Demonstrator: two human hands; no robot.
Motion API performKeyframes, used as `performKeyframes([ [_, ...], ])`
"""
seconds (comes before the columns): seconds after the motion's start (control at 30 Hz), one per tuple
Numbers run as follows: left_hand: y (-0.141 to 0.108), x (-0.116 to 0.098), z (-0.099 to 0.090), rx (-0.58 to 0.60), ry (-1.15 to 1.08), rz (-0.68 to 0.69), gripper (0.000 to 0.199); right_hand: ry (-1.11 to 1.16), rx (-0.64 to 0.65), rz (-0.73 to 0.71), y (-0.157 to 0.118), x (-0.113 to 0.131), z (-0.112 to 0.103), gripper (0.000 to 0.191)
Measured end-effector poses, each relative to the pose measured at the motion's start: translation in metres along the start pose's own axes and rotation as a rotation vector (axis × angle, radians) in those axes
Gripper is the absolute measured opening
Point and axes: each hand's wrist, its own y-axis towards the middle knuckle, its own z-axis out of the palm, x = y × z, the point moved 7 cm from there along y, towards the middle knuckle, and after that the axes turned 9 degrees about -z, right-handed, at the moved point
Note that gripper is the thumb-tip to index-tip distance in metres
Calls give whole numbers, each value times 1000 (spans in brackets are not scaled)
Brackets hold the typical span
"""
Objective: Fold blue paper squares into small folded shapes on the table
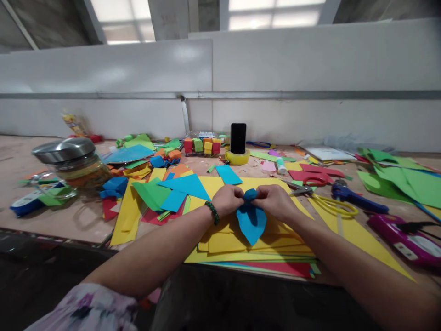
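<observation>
Between my two hands is a blue paper cutout [251,225], shaped like a pointed leaf at its lower end, with a narrow folded part at the top. My left hand [227,199], with a dark green bead bracelet [212,213] at the wrist, pinches the narrow part from the left. From the other side my right hand [275,200] pinches the same part. Beneath lies a stack of yellow paper sheets [227,243]. Just beyond my hands is a blue paper rectangle [228,175]; blue and green pieces [151,195] lie left of them.
To the right are yellow-handled scissors [336,205], red-handled scissors [315,178], blue-handled pliers [360,197] and a magenta power strip [404,239]. A lidded glass jar [81,168] stands left. At the back, a phone [238,138] stands in a yellow tape roll [237,157].
</observation>
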Motion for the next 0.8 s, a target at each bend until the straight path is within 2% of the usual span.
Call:
performKeyframes([
  [0.07,1,1,-1,-7,-6,-9,16,16,-3,-19,-1,4,-1,11],
  [0.13,1,3,-1,-17,-6,-15,15,80,50,-29,0,8,0,12],
  [0.23,1,4,-1,-32,4,-17,13,255,142,51,2,3,1,18],
  [0.3,0,4,-1,-40,23,-11,13,326,158,126,4,-4,1,25],
  [0.5,-4,-1,-3,-80,115,-6,19,275,220,155,11,-18,5,43],
  [0.8,-9,-7,-3,-92,196,-5,24,109,329,14,16,-3,3,35],
])
